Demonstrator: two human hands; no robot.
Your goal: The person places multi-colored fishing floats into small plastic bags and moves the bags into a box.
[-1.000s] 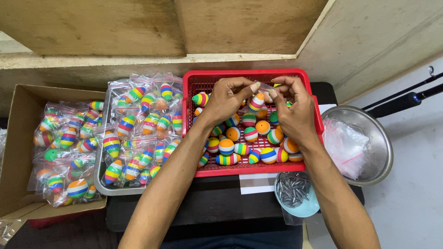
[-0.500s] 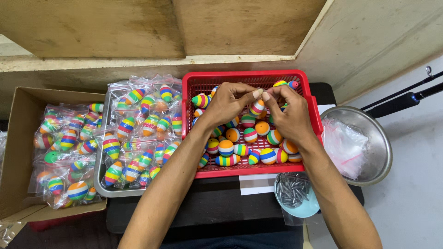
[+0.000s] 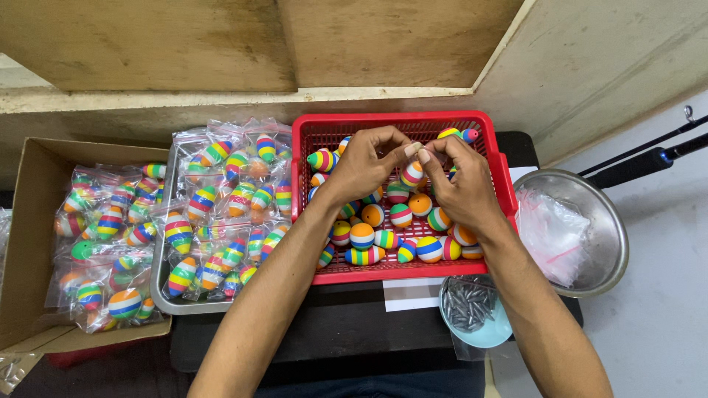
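Both my hands are over a red plastic basket point(image 3: 310, 214) filled with several rainbow-striped foam floats point(image 3: 365, 256). My left hand point(image 3: 365, 166) and my right hand point(image 3: 461, 180) meet at the fingertips above the basket's middle. Together they pinch one striped float point(image 3: 412, 174) that hangs just under the fingertips. What small part sits between the fingertips is too small to tell.
A metal tray point(image 3: 158, 287) of bagged striped floats lies left of the basket, and a cardboard box point(image 3: 29, 221) with more bags stands further left. A light blue bowl of small metal pieces point(image 3: 472, 306) sits below the basket. A steel bowl holding clear plastic bags point(image 3: 601, 236) is at right.
My two hands have closed together over the basket's middle; the float that was at my right fingers now hangs between both sets of fingertips.
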